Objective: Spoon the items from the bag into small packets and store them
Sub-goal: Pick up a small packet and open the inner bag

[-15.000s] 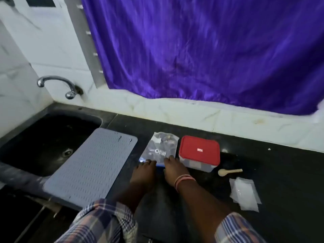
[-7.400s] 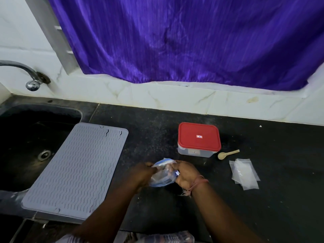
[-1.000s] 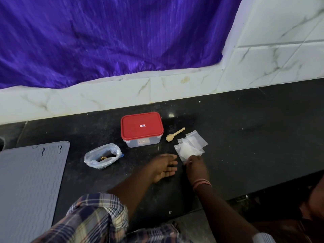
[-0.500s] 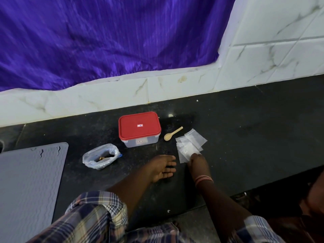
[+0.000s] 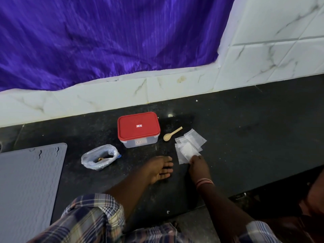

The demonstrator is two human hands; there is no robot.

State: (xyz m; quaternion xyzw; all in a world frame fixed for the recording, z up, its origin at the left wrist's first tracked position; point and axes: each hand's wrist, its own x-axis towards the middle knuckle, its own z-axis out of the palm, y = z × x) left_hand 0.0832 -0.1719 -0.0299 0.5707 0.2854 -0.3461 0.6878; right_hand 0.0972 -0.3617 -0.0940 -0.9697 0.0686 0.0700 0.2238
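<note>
A: What are the hands doing?

B: The right hand pinches the near corner of one clear packet from the small packets fanned just beyond it. The left hand lies flat and relaxed on the black counter, holding nothing.

A: How should the pick go?

B: Probably peel only the top packet, sliding it off so the others stay put.

A: Where is everything else?

B: The opened bag sits left of the left hand. The wooden spoon lies beyond both hands, beside the red-lidded box.

A: Room to work?

B: Bare counter stretches right of the packets; the counter edge runs close under the right wrist.
</note>
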